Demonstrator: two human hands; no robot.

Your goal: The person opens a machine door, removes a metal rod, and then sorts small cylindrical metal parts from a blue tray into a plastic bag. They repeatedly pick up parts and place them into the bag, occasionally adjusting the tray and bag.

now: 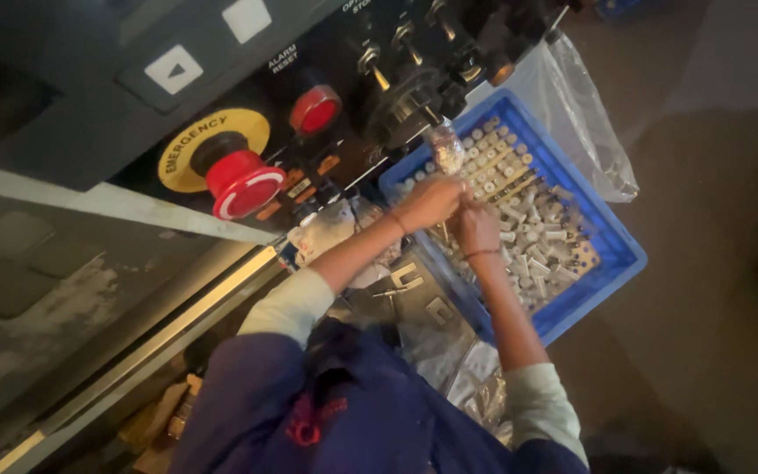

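Note:
My left hand (432, 202) and my right hand (480, 230) meet over the near left part of a blue plastic crate (611, 263). Together they grip the lower end of a small clear bag (446, 149) filled with tiny metal parts, which stands up above my left fist. My right hand's fingers are closed against my left hand at the bag's base. The crate holds several pale, short cylindrical parts (532, 237), some set in rows and some lying loose. Both forearms have light sleeves pushed up, and each wrist wears a thin band.
A dark machine control panel overhangs the crate, with a red mushroom button on a yellow ring (240, 183), a red round button (315, 110), toggle switches and a black rotary knob (410, 101). A large clear plastic bag (585, 123) lies behind the crate. Bagged metal brackets (414, 285) sit near my lap.

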